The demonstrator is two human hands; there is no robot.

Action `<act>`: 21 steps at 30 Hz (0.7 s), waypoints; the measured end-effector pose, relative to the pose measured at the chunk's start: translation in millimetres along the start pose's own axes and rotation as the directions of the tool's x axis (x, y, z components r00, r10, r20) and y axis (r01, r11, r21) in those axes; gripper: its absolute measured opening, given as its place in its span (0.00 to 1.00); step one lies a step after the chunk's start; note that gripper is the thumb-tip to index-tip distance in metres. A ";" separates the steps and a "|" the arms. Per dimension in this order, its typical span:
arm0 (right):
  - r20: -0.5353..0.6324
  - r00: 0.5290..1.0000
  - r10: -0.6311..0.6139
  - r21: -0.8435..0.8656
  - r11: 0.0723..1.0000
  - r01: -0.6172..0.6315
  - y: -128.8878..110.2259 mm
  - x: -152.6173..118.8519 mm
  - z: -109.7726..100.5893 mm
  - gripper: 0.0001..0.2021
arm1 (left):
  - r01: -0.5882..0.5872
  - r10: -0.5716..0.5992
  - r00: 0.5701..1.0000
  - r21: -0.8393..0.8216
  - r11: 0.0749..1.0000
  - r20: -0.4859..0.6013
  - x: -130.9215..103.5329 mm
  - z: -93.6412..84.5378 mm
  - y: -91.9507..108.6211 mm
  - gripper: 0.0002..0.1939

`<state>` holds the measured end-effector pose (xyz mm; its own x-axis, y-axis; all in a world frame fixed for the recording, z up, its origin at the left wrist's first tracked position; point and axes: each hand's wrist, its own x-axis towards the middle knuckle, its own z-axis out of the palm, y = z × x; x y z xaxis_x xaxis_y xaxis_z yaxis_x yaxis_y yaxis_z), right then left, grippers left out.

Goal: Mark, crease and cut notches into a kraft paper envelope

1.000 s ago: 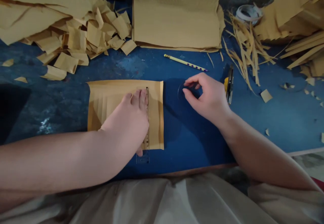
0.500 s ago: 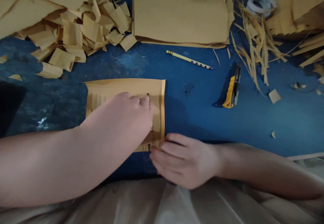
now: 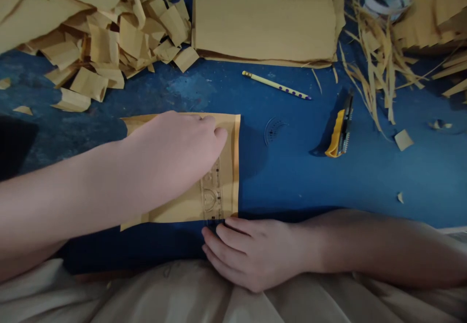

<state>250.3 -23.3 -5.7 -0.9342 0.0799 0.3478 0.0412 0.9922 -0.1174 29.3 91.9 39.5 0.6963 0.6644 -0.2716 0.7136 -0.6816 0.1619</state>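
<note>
A sheet of brown paper lies on the blue table, with a clear plastic ruler laid lengthwise near its right edge. My left hand is closed over the upper part of the ruler, its fingertips mostly hidden beneath it. At the ruler's lower end, by the paper's near edge, my right hand has its fingers bent together around the tip. The right thumb cannot be seen.
A yellow pencil, a clear protractor and a yellow utility knife lie beyond the hands. Cut paper pieces heap at the left. Stacked brown paper, paper strips and a tape roll sit at the back.
My left hand has shifted slightly up along the ruler, baring more of its lower part. My right hand has moved down and a little left toward the ruler's near end.
</note>
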 end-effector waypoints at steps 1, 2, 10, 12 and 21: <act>0.002 1.000 -0.008 -0.004 1.000 0.008 0.5 -0.6 0.1 0.17 | 0.009 -0.009 1.000 0.003 1.000 0.024 3.6 -2.2 -1.9 0.05; 0.004 1.000 -0.016 -0.009 1.000 0.016 1.2 -1.2 -0.1 0.17 | 0.006 -0.006 0.998 0.001 1.000 0.057 7.2 -5.1 -4.3 0.06; -0.080 0.995 -0.053 -0.079 0.996 0.047 10.0 -4.9 -9.1 0.16 | 0.054 0.075 0.977 -0.571 0.819 0.199 22.5 -38.8 -17.8 0.11; -0.061 0.998 -0.031 -0.098 0.995 0.025 13.2 -5.5 -12.2 0.17 | 0.068 0.075 0.977 -0.633 0.771 0.197 24.8 -37.7 -17.3 0.11; -0.026 1.000 -0.011 -0.180 0.984 0.006 29.7 -8.3 -33.4 0.16 | 0.079 0.056 0.985 -0.720 0.689 0.161 41.1 -12.8 -19.0 0.15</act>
<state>271.2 8.7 19.0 -0.9252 0.0714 0.3727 0.0984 0.9937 0.0539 45.4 136.0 37.5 0.7133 0.5675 -0.4114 0.6026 -0.1968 0.7734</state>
